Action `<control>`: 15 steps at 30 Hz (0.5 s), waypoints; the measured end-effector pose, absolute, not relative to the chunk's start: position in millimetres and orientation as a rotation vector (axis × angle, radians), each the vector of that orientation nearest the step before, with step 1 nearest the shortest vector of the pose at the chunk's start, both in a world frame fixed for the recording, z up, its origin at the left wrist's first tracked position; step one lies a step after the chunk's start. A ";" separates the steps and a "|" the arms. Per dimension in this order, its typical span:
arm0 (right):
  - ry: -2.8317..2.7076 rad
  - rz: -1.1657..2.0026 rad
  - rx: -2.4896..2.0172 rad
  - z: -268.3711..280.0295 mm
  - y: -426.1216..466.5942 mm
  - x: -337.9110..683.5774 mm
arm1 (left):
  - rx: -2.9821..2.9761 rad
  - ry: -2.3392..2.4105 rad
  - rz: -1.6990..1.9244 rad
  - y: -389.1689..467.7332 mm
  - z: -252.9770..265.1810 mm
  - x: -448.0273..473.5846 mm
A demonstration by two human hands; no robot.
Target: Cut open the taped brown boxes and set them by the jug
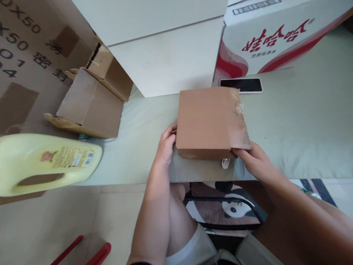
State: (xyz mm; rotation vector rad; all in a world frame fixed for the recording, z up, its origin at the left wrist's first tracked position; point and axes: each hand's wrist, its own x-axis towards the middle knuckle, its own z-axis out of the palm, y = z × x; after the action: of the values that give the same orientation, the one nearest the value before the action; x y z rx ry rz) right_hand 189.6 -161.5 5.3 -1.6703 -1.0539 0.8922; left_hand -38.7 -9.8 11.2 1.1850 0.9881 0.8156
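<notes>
A small brown cardboard box (205, 119) rests on the pale green cloth in front of me, its right edge torn and bearing bits of clear tape. Against its left side my left hand (166, 143) is closed, the fingertips partly hidden by the box. My right hand (255, 158) grips the near right corner, thumb at the torn edge; its other fingers are hidden underneath. Just below the box's front edge, between the hands, a small white object (225, 163) shows, mostly covered.
Behind the box stand a white box (171, 59), a red-and-white water carton (264, 48) and a phone (244, 85). To the left are an open cardboard box (91, 99), a pale yellow jug (52, 162) lying on its side and a large printed carton (19, 77).
</notes>
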 end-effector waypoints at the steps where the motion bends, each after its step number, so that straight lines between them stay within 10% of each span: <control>1: -1.054 0.889 -1.666 5.4 -161.5 189.5 | 1.188 0.989 0.815 -9.7 10.8 -38.9; 15: -1.049 0.915 -1.637 2.5 -162.5 190.3 | 1.182 0.970 0.833 -9.5 10.1 -38.6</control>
State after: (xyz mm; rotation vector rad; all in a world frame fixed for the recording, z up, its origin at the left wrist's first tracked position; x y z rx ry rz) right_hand 190.3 -162.5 2.5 -1.6374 -1.0488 0.9149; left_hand -38.6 -9.5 10.1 1.1825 0.9700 0.8333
